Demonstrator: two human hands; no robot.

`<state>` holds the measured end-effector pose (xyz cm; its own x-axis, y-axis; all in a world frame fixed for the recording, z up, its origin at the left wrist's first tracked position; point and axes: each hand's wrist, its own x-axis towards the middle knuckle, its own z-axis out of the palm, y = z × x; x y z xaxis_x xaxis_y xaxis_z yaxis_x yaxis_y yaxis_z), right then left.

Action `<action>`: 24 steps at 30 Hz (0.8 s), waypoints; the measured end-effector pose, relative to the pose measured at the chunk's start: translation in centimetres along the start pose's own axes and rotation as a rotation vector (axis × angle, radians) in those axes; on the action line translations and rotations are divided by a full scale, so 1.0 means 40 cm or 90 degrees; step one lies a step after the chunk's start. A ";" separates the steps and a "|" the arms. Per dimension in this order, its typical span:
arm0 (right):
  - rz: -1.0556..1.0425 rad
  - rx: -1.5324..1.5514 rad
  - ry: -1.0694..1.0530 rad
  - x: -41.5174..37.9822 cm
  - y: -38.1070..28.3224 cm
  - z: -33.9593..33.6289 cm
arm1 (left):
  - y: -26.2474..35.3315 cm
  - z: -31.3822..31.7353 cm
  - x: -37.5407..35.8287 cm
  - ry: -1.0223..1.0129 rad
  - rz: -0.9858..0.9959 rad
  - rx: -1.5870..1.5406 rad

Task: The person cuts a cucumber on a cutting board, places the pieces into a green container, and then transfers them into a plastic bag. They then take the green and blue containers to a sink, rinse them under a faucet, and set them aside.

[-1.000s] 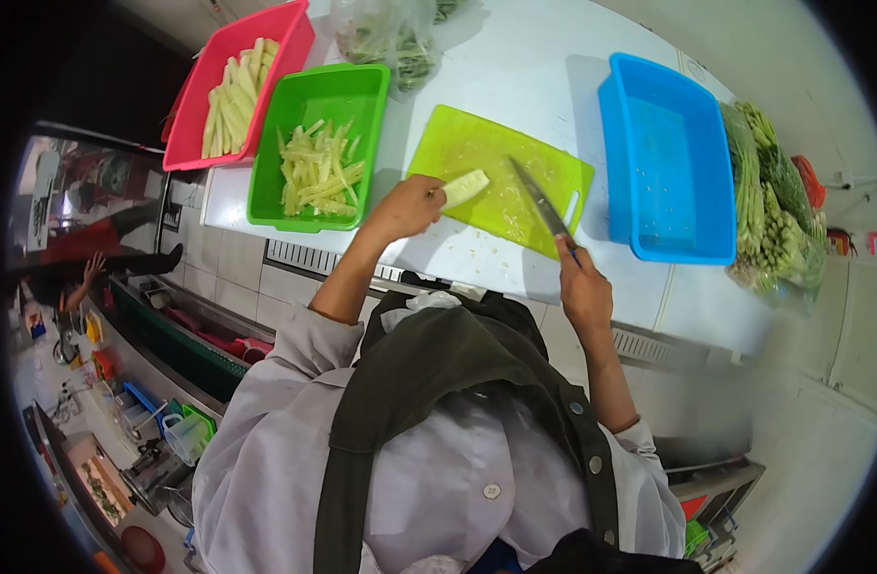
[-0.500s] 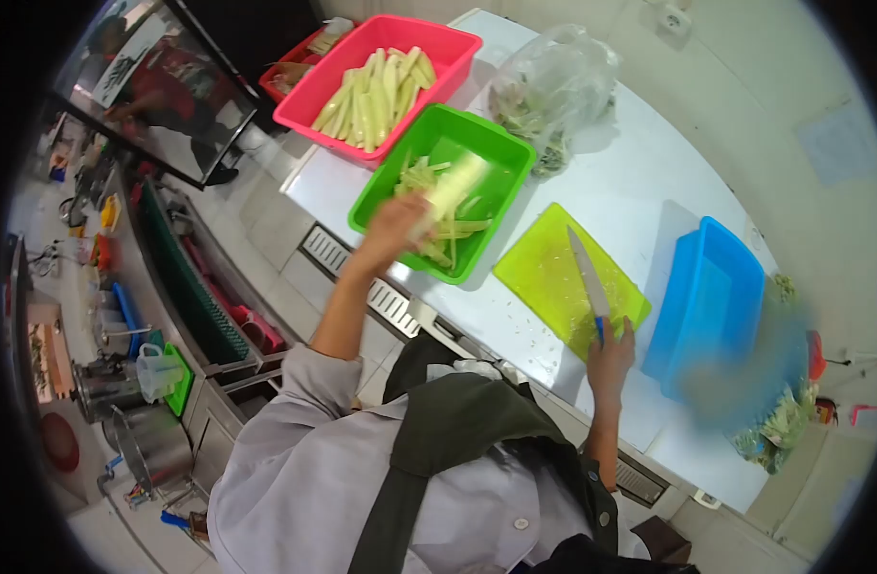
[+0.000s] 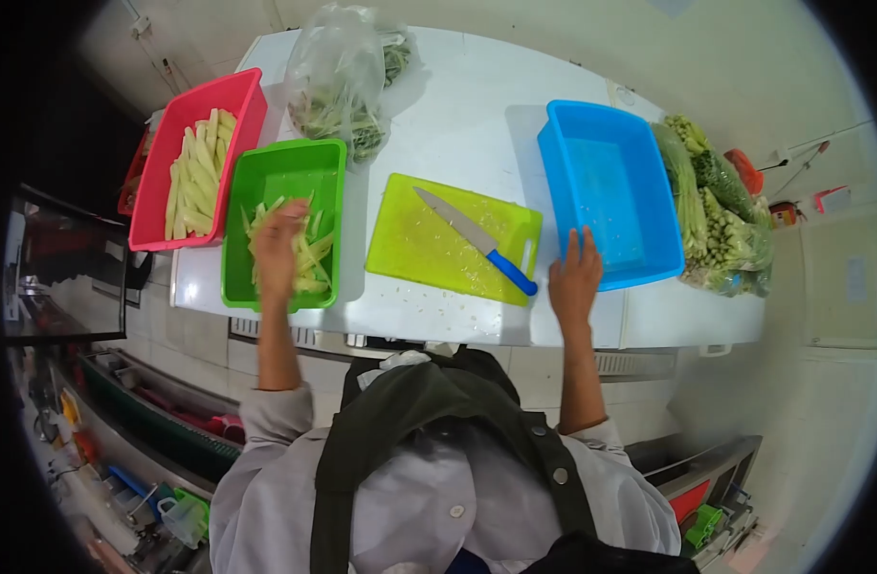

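My left hand is over the green bin, fingers loosely apart and a little blurred, with no vegetable piece showing in them. Under it lie pale green strips and cut pieces of vegetable. My right hand is at the near left corner of the blue bin, its fingers stretched out and overlapping the bin's wall. Between my hands rests a lime-green cutting board, sprinkled with small pale bits. A kitchen knife with a blue handle lies across it, touched by neither hand.
A pink bin of long pale peeled vegetables stands left of the green bin. Behind is a clear plastic bag of leafy greens. Bagged green vegetables sit right of the blue bin. The white table's front edge runs before me.
My view has turned right. My right hand has left the knife handle and moved to the blue bin. The pale vegetable piece no longer shows in my left hand.
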<state>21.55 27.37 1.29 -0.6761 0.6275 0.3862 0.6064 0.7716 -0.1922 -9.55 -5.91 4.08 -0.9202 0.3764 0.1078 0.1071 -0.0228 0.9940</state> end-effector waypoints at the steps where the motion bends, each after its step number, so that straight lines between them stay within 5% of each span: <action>1: 0.005 0.014 -0.008 -0.003 0.018 -0.009 | -0.033 0.051 -0.036 -0.051 -0.041 -0.015; 4: 0.064 0.157 -0.070 -0.012 0.019 -0.047 | -0.060 0.219 -0.165 -0.200 -0.090 -0.016; 6: -0.013 -0.004 0.063 -0.017 0.020 -0.042 | -0.042 0.292 -0.250 -0.335 -0.173 0.022; 8: -0.142 0.113 0.035 -0.021 -0.007 -0.025 | -0.058 0.329 -0.297 -0.426 -0.216 -0.007; 11: -0.215 0.199 -0.095 -0.048 -0.040 0.019 | -0.078 0.354 -0.283 -0.279 -0.170 0.139; 13: -0.107 0.218 -0.231 -0.075 -0.020 0.094 | -0.132 0.321 -0.237 -0.031 0.129 0.546; 17: -0.087 0.245 -0.310 -0.046 0.004 0.089 | -0.115 0.331 -0.215 0.142 0.199 0.650; 19: -0.009 0.259 -0.398 -0.028 0.028 0.067 | -0.037 0.388 -0.261 -0.083 -0.145 0.396; 20: -0.011 0.258 -0.407 -0.023 0.041 0.079 | -0.061 0.405 -0.296 -0.169 -0.174 0.399; 22: -0.049 0.242 -0.354 -0.008 0.074 0.117 | -0.093 0.463 -0.384 -0.283 -0.505 0.056; 24: -0.074 0.217 -0.281 0.041 0.064 0.151 | -0.104 0.536 -0.470 -0.359 -0.680 -0.143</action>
<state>19.46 31.01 -4.00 -0.8854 0.4642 0.0227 0.3976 0.7819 -0.4802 15.37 6.97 -2.51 -0.2086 0.6508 -0.7300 -0.7187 0.4042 0.5658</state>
